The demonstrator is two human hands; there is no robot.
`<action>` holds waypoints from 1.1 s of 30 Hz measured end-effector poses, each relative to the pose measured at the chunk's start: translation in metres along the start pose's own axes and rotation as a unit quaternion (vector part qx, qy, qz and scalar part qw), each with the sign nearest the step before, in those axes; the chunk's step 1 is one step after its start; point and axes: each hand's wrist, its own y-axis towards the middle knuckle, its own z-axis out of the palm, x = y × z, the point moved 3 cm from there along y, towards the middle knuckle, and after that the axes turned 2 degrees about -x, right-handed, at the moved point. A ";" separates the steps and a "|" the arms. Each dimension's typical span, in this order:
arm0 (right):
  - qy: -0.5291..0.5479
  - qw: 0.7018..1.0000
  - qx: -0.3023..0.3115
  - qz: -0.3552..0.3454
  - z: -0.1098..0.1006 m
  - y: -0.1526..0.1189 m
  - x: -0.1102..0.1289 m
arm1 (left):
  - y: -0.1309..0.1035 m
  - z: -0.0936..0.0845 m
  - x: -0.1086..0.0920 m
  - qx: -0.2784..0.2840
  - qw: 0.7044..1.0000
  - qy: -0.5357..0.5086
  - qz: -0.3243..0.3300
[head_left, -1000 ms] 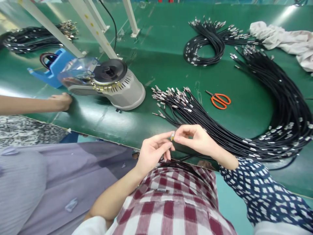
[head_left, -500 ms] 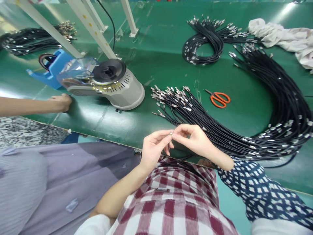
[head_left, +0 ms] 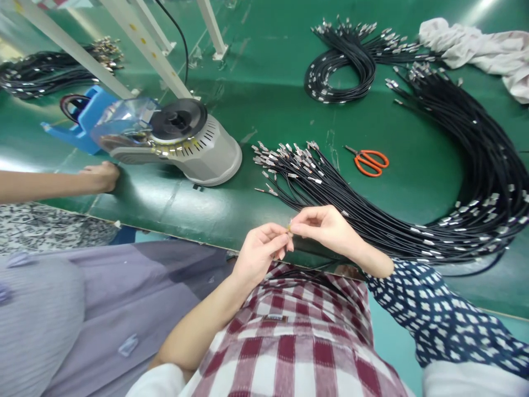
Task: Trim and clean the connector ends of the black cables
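Close to the table's front edge, my left hand (head_left: pixel 260 248) pinches a small yellowish piece (head_left: pixel 289 227) between thumb and forefinger. My right hand (head_left: pixel 324 225) meets it from the other side, its thumb and forefinger closed at the same piece. The piece is too small and too covered by fingertips to name. Just beyond my hands lies a large bundle of black cables (head_left: pixel 372 220) with silvery metal ends (head_left: pixel 285 157). Some black cable also runs below my hands along the table edge and over my checked apron (head_left: pixel 297 331); its ends are hidden.
Orange-handled scissors (head_left: pixel 371 162) lie behind the bundle. A grey tape dispenser (head_left: pixel 206 149) and a blue tape holder (head_left: pixel 88 124) stand left, near a co-worker's hand (head_left: pixel 105 175). A coiled cable bundle (head_left: pixel 341 91) and a white cloth (head_left: pixel 475 47) lie farther back.
My hands stay pinched together at almost the same spot, with the fingertips slightly shifted. More of the yellowish piece shows between them now. The whole view has tilted a little.
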 end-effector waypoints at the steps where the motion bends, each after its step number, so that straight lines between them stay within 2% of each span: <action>1: 0.013 1.000 0.009 0.001 0.000 0.002 -0.002 | 0.000 0.000 0.000 0.007 1.000 0.002 0.000; 5: 0.072 0.996 0.043 -0.012 0.002 0.008 -0.008 | 0.001 0.000 0.001 0.040 0.999 0.008 -0.002; 7: 0.090 0.995 0.040 -0.022 0.005 0.009 -0.011 | 0.002 0.001 0.002 0.047 0.999 0.005 -0.001; 9: 0.082 0.996 0.011 -0.032 0.008 0.007 -0.011 | 0.002 0.001 0.003 0.039 0.999 0.005 0.006; 12: 0.021 0.996 -0.052 -0.065 0.012 0.000 -0.006 | 0.002 -0.002 0.005 -0.002 0.999 0.028 0.038; 14: -0.026 0.993 -0.067 -0.094 0.014 -0.005 0.002 | 0.000 -0.004 0.005 -0.024 0.997 0.040 0.056; 17: -0.045 0.993 -0.022 -0.111 0.012 -0.007 0.009 | -0.003 -0.003 0.003 -0.012 0.998 0.020 0.055; 21: 0.021 0.993 0.076 -0.083 0.006 0.000 0.007 | -0.009 0.004 -0.001 0.032 0.999 -0.010 0.037; 24: 0.055 0.990 0.115 -0.059 0.004 0.007 0.004 | -0.010 0.007 -0.003 0.059 0.997 -0.033 0.033; 27: 0.045 0.984 0.154 -0.082 0.004 0.011 0.008 | -0.009 0.008 -0.001 0.102 0.992 -0.070 0.021; 31: -0.019 0.976 0.172 -0.135 0.007 0.011 0.016 | -0.004 0.005 0.006 0.138 0.985 -0.103 -0.015; 33: -0.091 0.974 0.139 -0.154 0.005 0.012 0.016 | -0.002 0.002 0.008 0.135 0.985 -0.100 -0.031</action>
